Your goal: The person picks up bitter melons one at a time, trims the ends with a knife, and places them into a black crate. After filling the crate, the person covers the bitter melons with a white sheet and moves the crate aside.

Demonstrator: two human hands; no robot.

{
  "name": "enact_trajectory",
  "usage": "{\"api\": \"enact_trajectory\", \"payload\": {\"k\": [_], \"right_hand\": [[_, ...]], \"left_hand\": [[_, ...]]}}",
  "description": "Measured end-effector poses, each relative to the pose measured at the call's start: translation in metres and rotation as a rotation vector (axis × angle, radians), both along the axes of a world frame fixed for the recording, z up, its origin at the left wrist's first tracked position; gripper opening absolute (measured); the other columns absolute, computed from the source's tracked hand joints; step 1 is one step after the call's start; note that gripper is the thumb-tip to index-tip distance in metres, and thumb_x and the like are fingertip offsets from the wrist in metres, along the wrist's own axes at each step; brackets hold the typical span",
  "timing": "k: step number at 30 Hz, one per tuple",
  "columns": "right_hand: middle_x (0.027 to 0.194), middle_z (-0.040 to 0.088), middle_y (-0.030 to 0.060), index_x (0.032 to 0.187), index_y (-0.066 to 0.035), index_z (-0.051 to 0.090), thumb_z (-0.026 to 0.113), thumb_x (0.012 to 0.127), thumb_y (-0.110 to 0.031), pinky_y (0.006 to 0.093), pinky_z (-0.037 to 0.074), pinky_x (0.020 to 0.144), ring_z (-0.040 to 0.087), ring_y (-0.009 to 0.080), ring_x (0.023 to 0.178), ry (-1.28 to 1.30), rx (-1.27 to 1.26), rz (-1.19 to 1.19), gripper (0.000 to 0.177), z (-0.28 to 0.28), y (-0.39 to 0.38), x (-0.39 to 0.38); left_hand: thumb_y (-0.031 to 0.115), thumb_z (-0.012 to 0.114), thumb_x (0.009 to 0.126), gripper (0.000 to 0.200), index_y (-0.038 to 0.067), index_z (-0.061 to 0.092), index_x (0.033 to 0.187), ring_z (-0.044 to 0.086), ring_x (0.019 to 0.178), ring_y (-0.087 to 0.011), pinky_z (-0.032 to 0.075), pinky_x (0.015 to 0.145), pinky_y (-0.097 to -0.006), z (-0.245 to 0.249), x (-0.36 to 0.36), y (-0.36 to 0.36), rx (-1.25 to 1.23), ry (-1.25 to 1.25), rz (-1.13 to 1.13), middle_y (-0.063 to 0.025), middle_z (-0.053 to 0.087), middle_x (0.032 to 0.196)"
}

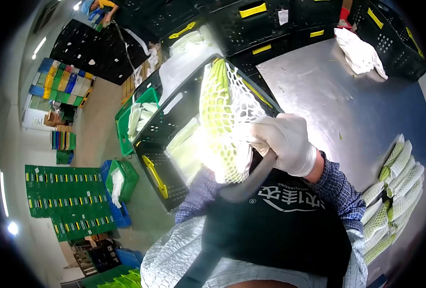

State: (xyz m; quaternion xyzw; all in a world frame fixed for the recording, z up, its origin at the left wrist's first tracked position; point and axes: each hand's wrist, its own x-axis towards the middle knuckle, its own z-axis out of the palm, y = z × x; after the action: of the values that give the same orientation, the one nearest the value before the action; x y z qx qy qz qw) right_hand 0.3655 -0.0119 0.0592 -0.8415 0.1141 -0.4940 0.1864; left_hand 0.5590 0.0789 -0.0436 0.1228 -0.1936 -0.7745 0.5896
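A long, light-green vegetable (215,91) in a white foam net sleeve (241,98) is held up in front of me, over a black crate (167,129). My gloved right hand (287,144) is closed, its fingers gripping the side of the net. The checked left sleeve (196,192) reaches up behind the lower end of the vegetable. My left hand's fingers are lost there behind it and in bright glare, so I cannot tell how they are placed. More netted vegetables (184,144) lie inside the crate, partly washed out by the light.
A metal table (309,91) extends to the right, with a pile of netted vegetables (404,182) and a white cloth (359,53) on it. Black crates with yellow handles (253,9) line the back. Green crates (124,180) stand left; a person (98,7) is at far upper left.
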Motion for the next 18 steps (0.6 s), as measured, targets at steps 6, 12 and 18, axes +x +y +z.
{"api": "enact_trajectory", "payload": {"k": [6, 12, 18], "right_hand": [[0.076, 0.064, 0.0060, 0.122, 0.003, 0.057, 0.060, 0.086, 0.004, 0.0278, 0.050, 0.063, 0.061, 0.0152, 0.064, 0.033, 0.502, 0.041, 0.036, -0.020, 0.006, 0.015], [0.076, 0.057, -0.0042, 0.140, 0.001, 0.048, 0.054, 0.099, -0.013, 0.0214, 0.043, 0.062, 0.049, 0.0032, 0.065, 0.114, 0.933, 0.271, 0.044, -0.009, -0.005, 0.009], [0.066, 0.046, -0.0072, 0.137, -0.001, 0.053, 0.058, 0.097, -0.014, 0.0214, 0.035, 0.056, 0.038, 0.0014, 0.060, -0.064, 0.866, 0.364, 0.042, -0.014, 0.001, 0.016]], "left_hand": [[0.020, 0.052, 0.096, 0.031, -0.001, 0.046, 0.117, 0.058, 0.084, -0.0318, 0.050, 0.068, -0.0414, -0.020, 0.002, 0.020, -0.011, -0.040, 0.037, -0.0196, 0.055, 0.098], [0.021, 0.046, 0.098, 0.023, -0.001, 0.050, 0.102, 0.056, 0.070, -0.0328, 0.047, 0.057, -0.0413, -0.034, 0.002, 0.035, -0.006, -0.092, 0.058, -0.0187, 0.053, 0.082], [0.022, 0.054, 0.094, 0.026, -0.001, 0.051, 0.106, 0.058, 0.073, -0.0300, 0.048, 0.060, -0.0392, -0.024, 0.001, 0.033, -0.012, -0.099, 0.083, -0.0164, 0.056, 0.086]]}}
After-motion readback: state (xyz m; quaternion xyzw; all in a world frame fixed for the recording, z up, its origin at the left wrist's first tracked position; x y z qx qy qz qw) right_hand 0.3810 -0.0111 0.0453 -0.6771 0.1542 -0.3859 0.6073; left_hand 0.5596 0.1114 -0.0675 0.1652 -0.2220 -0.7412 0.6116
